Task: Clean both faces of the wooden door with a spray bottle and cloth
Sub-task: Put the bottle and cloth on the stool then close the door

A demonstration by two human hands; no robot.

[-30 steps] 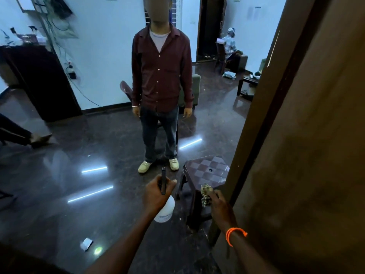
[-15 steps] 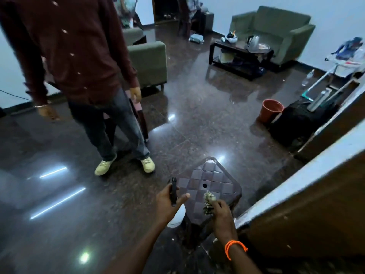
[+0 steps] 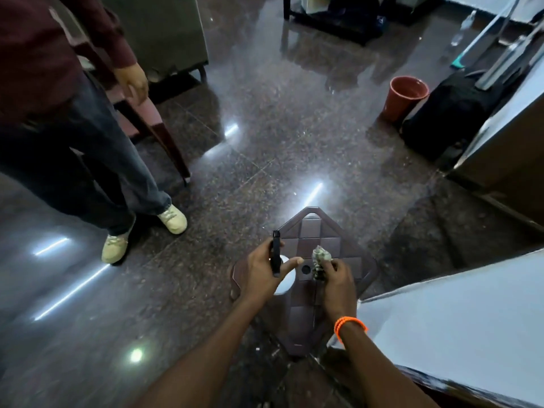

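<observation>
Since half a second earlier, both hands had been brought forward over the dark brown checker-topped plastic stool (image 3: 323, 231), and the view had been tilted further down toward the polished dark speckled stone floor (image 3: 265, 142). A standing person in a maroon shirt and blue jeans (image 3: 59, 113) was seen at the left, and a terracotta-coloured bucket (image 3: 407, 97) stood on the floor at the upper right. The white spray bottle with a black trigger head (image 3: 276, 257) was gripped by the left hand (image 3: 262, 272), fingers curled round its neck above the stool's top. The small crumpled patterned cloth (image 3: 321, 256) was pinched in the right hand (image 3: 337, 278), just beside the bottle. An orange band (image 3: 350, 323) was worn on the right wrist.
</observation>
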